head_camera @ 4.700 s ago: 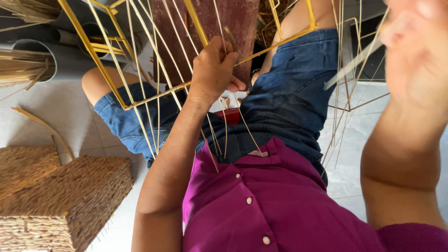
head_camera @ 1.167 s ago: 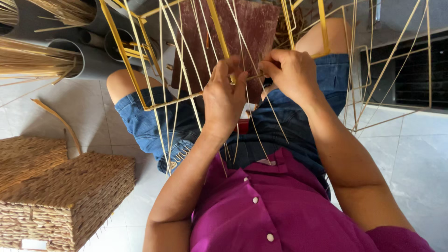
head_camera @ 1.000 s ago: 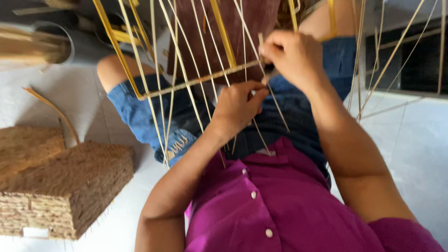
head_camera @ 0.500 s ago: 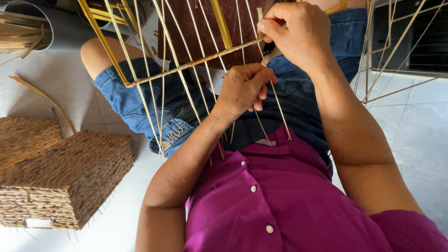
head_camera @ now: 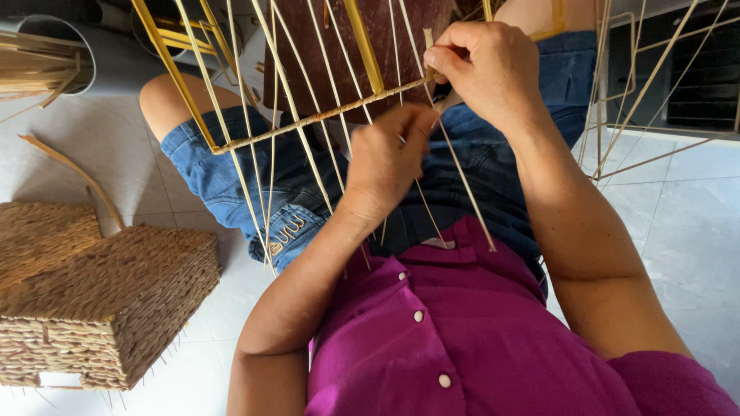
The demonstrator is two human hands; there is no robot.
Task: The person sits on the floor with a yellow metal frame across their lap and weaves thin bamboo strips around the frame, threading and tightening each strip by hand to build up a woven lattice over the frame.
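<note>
Since a moment ago the right hand [head_camera: 486, 73] has shifted little, pinching a reed strand [head_camera: 462, 185] at the yellow frame [head_camera: 362, 46]; left hand [head_camera: 385, 158] seemingly closed on strands; weaving barely begun.

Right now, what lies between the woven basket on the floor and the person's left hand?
In the head view, between the basket and the left hand: a strip of bare floor tile, then the knee in denim shorts, crossed by thin reed strands hanging from the yellow frame.
</note>
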